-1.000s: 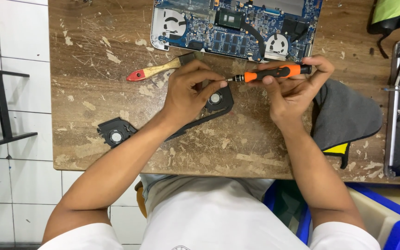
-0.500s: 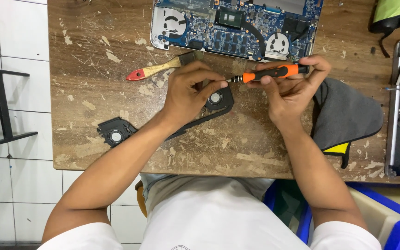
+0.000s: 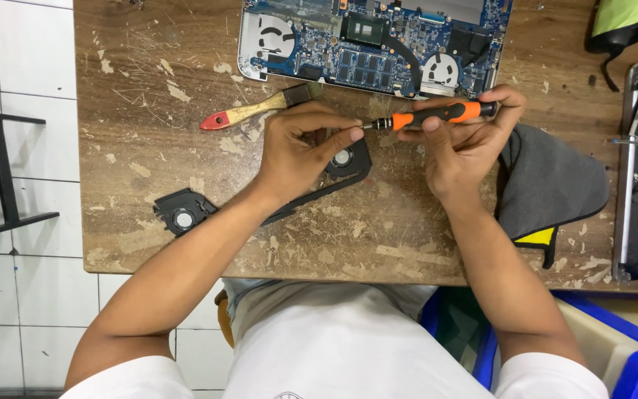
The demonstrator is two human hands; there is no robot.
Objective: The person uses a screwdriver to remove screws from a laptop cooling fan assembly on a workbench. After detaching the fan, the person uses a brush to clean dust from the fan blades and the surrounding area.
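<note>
1. The right hand grips an orange screwdriver, which lies almost level above the table, with its metal tip pointing to the left.
2. The left hand is curled, and its fingertips touch the tip of the screwdriver. It seems to pinch something very small there, maybe a screw or the bit, but it is too small to tell.
3. Under the left hand lies a black cooling fan with heat pipe, flat on the wooden table. The hand covers a part of it.
4. A second black fan lies alone near the front left edge of the table, well apart from both hands.
5. The opened laptop is at the far edge, its blue circuit board showing. In my judgement the disassembly is already well along, because the cover is off and both loose fans are out on the table.
6. What remains cannot be read from here; the board itself sits in its case.
7. A brush with red handle lies just left of the left hand, and a grey cloth pouch is beside the right wrist.
</note>
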